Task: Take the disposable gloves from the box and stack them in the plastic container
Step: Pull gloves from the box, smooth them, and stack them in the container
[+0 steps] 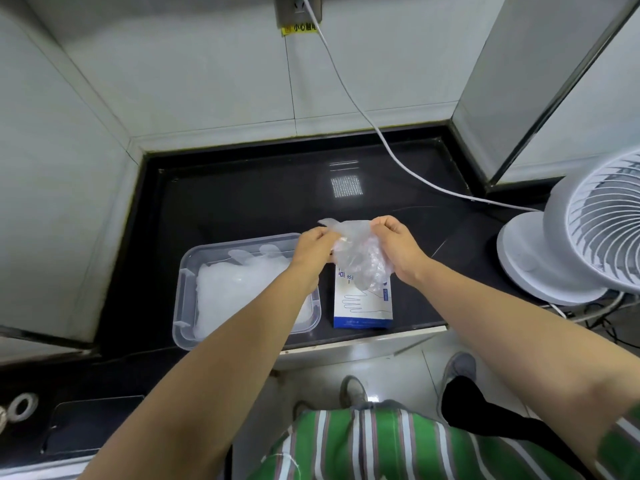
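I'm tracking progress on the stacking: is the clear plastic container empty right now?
No, a pile of translucent white disposable gloves lies inside the clear rectangular plastic container.

We note black countertop (pixel 242 202): polished stone look, glossy, mirrors ceiling light. Clear rectangular plastic container (pixel 182 306): smooth, slightly frosted walls. Heap of whitish film gloves (pixel 228 292) inside it: thin, soft, cloudy. Thin translucent plastic-film glove (pixel 360 258) in our grip: crinkled, faint sheen. White-and-blue glove box (pixel 363 308): printed cardboard, smooth, semi-matt. White round fan (pixel 530 258): moulded plastic, smooth, matt. Pale wall tiles (pixel 207 81): glazed, soft sheen. Our green striped shirt (pixel 363 445): woven cloth, matt.
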Motion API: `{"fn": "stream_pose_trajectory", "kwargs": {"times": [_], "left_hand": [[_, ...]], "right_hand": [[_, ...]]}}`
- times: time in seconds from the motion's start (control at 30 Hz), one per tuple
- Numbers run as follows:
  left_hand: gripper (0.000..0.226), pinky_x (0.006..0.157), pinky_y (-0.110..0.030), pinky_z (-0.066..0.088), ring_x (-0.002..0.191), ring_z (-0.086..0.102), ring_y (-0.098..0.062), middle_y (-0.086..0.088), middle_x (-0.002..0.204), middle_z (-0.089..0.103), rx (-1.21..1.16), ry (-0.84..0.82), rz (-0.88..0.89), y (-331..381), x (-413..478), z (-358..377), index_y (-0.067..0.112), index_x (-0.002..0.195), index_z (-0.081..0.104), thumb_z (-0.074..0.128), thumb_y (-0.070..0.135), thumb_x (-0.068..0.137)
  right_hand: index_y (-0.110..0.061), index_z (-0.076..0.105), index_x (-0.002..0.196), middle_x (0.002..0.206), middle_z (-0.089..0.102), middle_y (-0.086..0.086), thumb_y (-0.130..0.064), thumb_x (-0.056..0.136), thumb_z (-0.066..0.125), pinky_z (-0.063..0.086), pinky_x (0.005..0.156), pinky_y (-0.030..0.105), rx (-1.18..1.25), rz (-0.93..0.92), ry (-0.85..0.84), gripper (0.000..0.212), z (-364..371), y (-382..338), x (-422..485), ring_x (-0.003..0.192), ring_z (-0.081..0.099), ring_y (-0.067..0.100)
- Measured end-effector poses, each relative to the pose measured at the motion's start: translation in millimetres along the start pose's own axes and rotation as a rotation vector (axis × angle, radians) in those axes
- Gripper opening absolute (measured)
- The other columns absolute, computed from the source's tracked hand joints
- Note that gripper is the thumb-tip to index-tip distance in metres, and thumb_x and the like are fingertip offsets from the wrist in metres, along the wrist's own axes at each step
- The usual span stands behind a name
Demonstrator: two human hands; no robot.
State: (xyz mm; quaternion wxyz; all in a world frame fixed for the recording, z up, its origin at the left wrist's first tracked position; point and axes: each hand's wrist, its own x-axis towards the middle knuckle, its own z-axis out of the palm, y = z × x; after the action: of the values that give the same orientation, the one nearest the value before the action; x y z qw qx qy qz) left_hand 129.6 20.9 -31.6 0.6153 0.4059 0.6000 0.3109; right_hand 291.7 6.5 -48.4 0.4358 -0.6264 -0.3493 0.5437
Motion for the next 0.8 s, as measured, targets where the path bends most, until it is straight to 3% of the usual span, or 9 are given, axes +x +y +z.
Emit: {"fn": "stream_pose_trajectory", "kwargs": {"times": [0.1,0.2,0.3,0.37,0.43,0.53,0.63,0.7,0.8], "left_hand": [[0.016,0.090,-0.040,0.053,0.102,0.064,-0.027,-0.010,0.107,0.068,-0.028,0.009,0.003,2,0,-5,0.014,0.104,0.065,0.062,0.013,0.089],[0.023,0.068,-0.024,0.051,0.086,0.063,-0.019,-0.004,0.092,0.067,0.031,0.010,0.044,7,-2,-12,0.013,0.110,0.067,0.065,0.010,0.087],[0.032,0.063,-0.023,0.048,0.079,0.061,-0.016,-0.004,0.092,0.068,0.012,0.028,0.063,14,0,-21,0.015,0.109,0.067,0.078,0.015,0.079],[0.019,0.059,-0.022,0.048,0.076,0.061,-0.014,0.002,0.089,0.066,0.051,0.098,0.086,19,0,-28,0.021,0.098,0.067,0.075,0.013,0.082],[0.014,0.058,-0.021,0.046,0.067,0.058,-0.009,0.007,0.079,0.060,0.062,0.145,0.159,19,-2,-34,0.021,0.081,0.060,0.067,0.010,0.086],[0.018,0.057,-0.016,0.041,0.069,0.052,-0.013,0.005,0.077,0.051,0.069,0.221,0.197,17,-6,-52,0.022,0.082,0.049,0.059,0.008,0.089],[0.007,0.052,-0.015,0.034,0.068,0.049,-0.011,0.003,0.078,0.051,0.157,0.317,0.056,24,-5,-69,0.017,0.087,0.054,0.058,0.014,0.092],[0.023,0.051,-0.013,0.032,0.068,0.049,-0.014,0.002,0.070,0.048,0.230,0.316,0.026,23,-6,-80,0.015,0.074,0.051,0.057,0.013,0.095],[0.012,0.057,-0.017,0.041,0.067,0.050,-0.014,0.001,0.070,0.054,0.215,0.326,0.072,11,-16,-104,0.015,0.084,0.064,0.059,0.009,0.093]], "right_hand": [[-0.017,0.058,0.091,0.093,0.060,0.001,-0.013,0.099,0.050,0.050,0.078,0.032,-0.035,-0.059,-0.022,0.012,5,-3,-2,0.086,0.056,0.018],[-0.016,0.060,0.089,0.092,0.059,-0.001,-0.004,0.095,0.050,0.045,0.080,0.028,-0.044,-0.099,-0.058,0.017,11,-11,-3,0.087,0.053,0.015],[-0.016,0.062,0.085,0.090,0.059,-0.003,0.000,0.092,0.051,0.043,0.083,0.026,-0.059,-0.119,-0.093,0.021,20,-20,-3,0.090,0.052,0.014],[-0.015,0.063,0.089,0.092,0.060,0.000,-0.005,0.095,0.053,0.042,0.082,0.027,-0.068,-0.104,-0.121,0.015,27,-24,-4,0.092,0.052,0.017],[-0.015,0.065,0.103,0.101,0.064,0.000,-0.024,0.098,0.057,0.044,0.085,0.030,-0.059,-0.078,-0.170,0.013,35,-27,-8,0.096,0.055,0.019],[-0.029,0.047,0.138,0.122,0.058,-0.012,-0.048,0.090,0.065,0.042,0.095,0.022,-0.135,-0.092,-0.286,0.055,48,-32,-17,0.110,0.057,0.005],[-0.027,0.036,0.144,0.121,0.055,-0.012,-0.027,0.081,0.080,0.047,0.086,0.017,-0.337,-0.185,-0.366,0.077,75,-38,-22,0.109,0.057,0.006],[-0.019,0.051,0.128,0.113,0.059,-0.003,-0.011,0.080,0.077,0.050,0.079,0.021,-0.430,-0.241,-0.270,0.055,91,-39,-19,0.102,0.060,0.016],[-0.016,0.058,0.089,0.087,0.059,0.000,-0.004,0.087,0.057,0.043,0.059,0.022,-0.318,-0.155,-0.127,0.013,108,-41,-18,0.078,0.056,0.018]]}}
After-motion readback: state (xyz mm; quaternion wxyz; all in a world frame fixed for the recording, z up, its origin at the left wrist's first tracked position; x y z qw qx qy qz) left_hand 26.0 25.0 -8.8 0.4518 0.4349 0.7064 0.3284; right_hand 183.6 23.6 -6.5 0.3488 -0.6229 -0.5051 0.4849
